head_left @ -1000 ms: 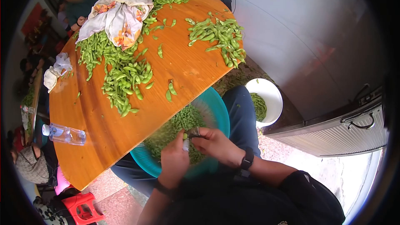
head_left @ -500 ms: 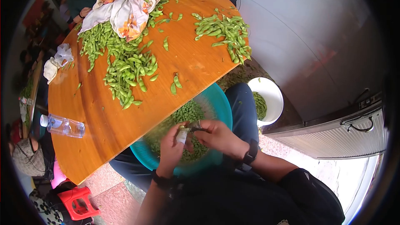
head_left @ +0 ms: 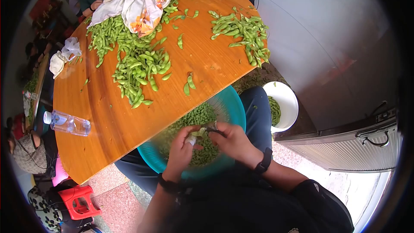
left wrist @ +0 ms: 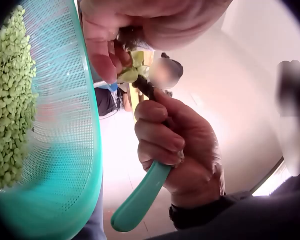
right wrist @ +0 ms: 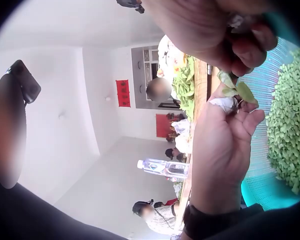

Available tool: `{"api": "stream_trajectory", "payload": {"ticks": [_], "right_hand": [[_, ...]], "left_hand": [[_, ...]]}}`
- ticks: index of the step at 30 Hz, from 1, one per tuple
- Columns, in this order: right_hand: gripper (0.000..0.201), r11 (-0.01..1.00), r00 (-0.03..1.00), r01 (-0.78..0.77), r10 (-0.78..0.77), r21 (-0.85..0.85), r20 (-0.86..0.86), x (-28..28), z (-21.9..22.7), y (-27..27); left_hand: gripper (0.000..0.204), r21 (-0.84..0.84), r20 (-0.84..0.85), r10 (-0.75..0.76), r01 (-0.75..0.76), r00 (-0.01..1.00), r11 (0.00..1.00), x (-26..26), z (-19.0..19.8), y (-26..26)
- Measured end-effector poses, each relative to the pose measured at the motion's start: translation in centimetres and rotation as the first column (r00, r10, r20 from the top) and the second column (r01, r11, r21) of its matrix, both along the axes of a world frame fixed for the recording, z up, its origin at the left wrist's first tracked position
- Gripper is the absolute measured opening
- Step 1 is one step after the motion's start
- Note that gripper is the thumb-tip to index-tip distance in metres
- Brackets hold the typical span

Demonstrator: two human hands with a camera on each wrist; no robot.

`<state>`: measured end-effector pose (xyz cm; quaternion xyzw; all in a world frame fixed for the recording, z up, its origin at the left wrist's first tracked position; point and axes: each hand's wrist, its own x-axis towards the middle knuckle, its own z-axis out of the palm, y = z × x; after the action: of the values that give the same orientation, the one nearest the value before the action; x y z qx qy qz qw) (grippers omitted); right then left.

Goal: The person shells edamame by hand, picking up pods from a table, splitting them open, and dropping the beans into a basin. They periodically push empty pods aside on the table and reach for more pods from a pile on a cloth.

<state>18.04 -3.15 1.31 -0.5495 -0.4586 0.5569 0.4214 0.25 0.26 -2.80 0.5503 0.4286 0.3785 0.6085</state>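
Note:
Above a teal basket of shelled green beans, both hands meet. The left hand, with a white wrapping on a digit, pinches a green pod that looks split, its pieces spread in the right wrist view. Curled around a teal handle, the right hand holds a tool whose dark end touches or nearly touches the pod. The tool's tip is partly hidden by the pod and fingers.
The wooden table edge overhangs the basket. Pod piles, a patterned cloth and a bottle lie on it. A white bucket stands right of the knee, a red stool lower left. Other people sit around.
The head view has shifted, so the table and basket appear farther right. Both hands stay together over the basket, with small finger movements around the pod.

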Motion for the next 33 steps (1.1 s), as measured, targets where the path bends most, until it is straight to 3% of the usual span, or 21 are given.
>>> {"api": "stream_trajectory", "payload": {"ticks": [2,5,7,9,12,13,15,18,20,24,26,27,29,33], "right_hand": [[0.011,0.998,0.999,0.022,-0.020,0.055,-0.044,0.0,-0.1,0.3],[0.010,0.994,0.991,0.053,-0.041,0.094,-0.126,-0.2,0.0,0.5],[0.009,0.995,0.986,0.056,-0.042,0.083,-0.162,-0.2,-0.1,0.6],[0.012,0.997,0.999,0.021,-0.024,0.081,0.044,0.3,-0.5,0.7],[0.017,1.000,0.993,-0.017,0.015,0.017,0.119,0.6,-0.3,0.5],[0.017,1.000,0.993,-0.017,0.015,0.016,0.119,0.7,-0.2,0.5],[0.020,0.991,0.992,-0.097,0.089,-0.089,-0.089,0.9,0.1,0.4],[0.020,0.991,0.989,-0.073,0.058,-0.115,-0.133,0.5,-0.5,0.2],[0.020,0.991,0.992,-0.077,0.065,-0.107,-0.107,0.6,-0.9,0.1],[0.023,0.991,0.996,-0.084,0.081,-0.106,-0.033,0.5,-1.3,-0.3],[0.022,0.990,0.997,-0.074,0.070,-0.117,-0.036,0.4,-1.1,-0.3],[0.022,0.989,0.997,-0.067,0.062,-0.131,-0.041,0.3,-0.9,-0.4],[0.021,0.990,0.997,-0.069,0.064,-0.125,-0.043,0.2,-0.5,-0.6],[0.013,0.993,0.998,-0.070,0.069,-0.093,-0.012,0.0,-0.7,-0.7]], "left_hand": [[0.026,-0.170,0.138,-0.082,0.105,0.987,0.980,-0.1,0.0,-0.1],[0.026,-0.194,0.201,-0.182,0.222,0.962,0.956,-0.2,-0.1,-0.1],[0.026,-0.226,0.219,-0.128,0.178,0.967,0.958,-0.2,-0.9,-0.1],[0.026,-0.255,0.236,-0.074,0.135,0.969,0.957,-0.1,-1.0,-0.1],[0.026,-0.236,0.204,-0.033,0.082,0.978,0.968,-0.1,-0.4,0.1],[0.026,-0.212,0.197,-0.006,0.049,0.980,0.976,0.0,-0.3,0.0],[0.027,-0.188,0.189,0.020,0.017,0.982,0.982,0.0,-0.3,0.0],[0.034,-0.159,0.144,-0.008,0.031,0.989,0.987,-0.2,-1.0,-0.1],[0.035,-0.017,0.041,-0.068,0.068,0.997,0.998,-0.2,-1.4,-0.1],[0.039,0.053,0.005,-0.078,0.077,0.997,0.996,0.0,-1.7,-0.3],[0.039,0.191,-0.147,-0.050,0.078,0.988,0.978,0.3,-0.9,-0.7],[0.039,0.190,-0.147,-0.051,0.079,0.988,0.979,0.4,-0.6,-0.8],[0.042,0.468,-0.476,0.073,0.182,0.876,0.865,0.6,0.0,-1.0],[0.038,0.488,-0.481,0.153,0.119,0.863,0.865,1.1,0.3,-1.4]]}}
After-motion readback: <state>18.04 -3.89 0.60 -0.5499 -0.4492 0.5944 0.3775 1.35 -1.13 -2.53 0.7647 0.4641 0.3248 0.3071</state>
